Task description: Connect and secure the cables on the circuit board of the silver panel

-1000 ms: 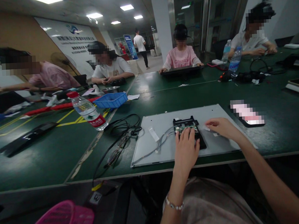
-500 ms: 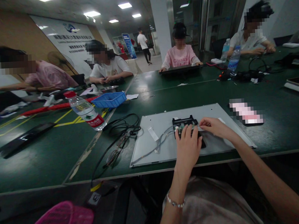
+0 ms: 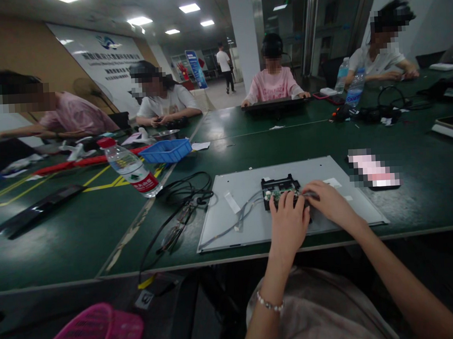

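Observation:
A black plastic frame with a green circuit board (image 3: 277, 192) lies on a flat grey metal panel (image 3: 221, 210). My left hand (image 3: 289, 219), with a beaded bracelet at the wrist, rests its outstretched fingers on the frame's near right part and covers it. Just right of it, my right hand (image 3: 332, 204) pinches at the frame's right side; a small greyish piece shows at its fingertips, too blurred to name. Grey cables (image 3: 244, 214) run from the frame's left side across the panel. White tape strips (image 3: 232, 202) are on the panel.
A phone (image 3: 374, 169) lies right of the panel. To the left are a black cable (image 3: 189, 186), glasses (image 3: 172, 238), a tilted water bottle (image 3: 131, 169) and a blue tray (image 3: 168, 151). A pink basket (image 3: 121, 327) stands below the table edge. Several people sit around the table.
My right hand has moved slightly closer to my left hand and onto the frame's right side. My left hand has shifted a little right. A person in the background has walked rightward.

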Motion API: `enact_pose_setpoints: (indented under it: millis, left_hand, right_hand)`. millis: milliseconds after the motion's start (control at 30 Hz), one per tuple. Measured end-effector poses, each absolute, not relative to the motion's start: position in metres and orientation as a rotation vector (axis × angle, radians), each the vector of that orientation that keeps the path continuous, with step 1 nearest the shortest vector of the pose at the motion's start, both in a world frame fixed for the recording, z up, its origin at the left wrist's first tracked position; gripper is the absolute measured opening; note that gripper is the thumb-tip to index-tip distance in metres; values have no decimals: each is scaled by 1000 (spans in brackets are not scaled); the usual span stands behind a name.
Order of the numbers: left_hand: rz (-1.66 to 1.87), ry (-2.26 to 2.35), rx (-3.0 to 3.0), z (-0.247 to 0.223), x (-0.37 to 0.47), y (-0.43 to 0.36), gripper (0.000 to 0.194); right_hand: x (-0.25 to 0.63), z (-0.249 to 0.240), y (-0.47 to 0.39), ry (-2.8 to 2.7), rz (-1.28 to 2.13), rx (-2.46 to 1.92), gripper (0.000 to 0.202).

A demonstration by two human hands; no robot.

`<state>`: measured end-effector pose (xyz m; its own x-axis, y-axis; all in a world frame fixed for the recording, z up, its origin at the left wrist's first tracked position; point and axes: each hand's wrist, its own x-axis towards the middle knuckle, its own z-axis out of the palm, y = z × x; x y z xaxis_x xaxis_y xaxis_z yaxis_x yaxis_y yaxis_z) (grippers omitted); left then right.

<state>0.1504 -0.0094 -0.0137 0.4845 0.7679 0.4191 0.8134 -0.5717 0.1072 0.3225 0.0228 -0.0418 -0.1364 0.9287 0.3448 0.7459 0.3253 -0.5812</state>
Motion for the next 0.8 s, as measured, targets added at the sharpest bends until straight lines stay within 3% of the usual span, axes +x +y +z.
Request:
enact_pose_setpoints:
  millis: [333, 600, 800]
  left_hand:
    - [-716, -1408, -2662, -6, 137, -11, 36]
    - [-955, -1802, -2341, 5, 34, 18, 35]
    - [-993, -1822, -2565, -4, -12, 30, 36]
  right_hand:
    - [316, -44, 7, -1800, 262, -1432, 23]
    - [305, -31, -4, -1756, 193, -1391, 23]
    - [253, -7, -5, -1942, 253, -1162, 24]
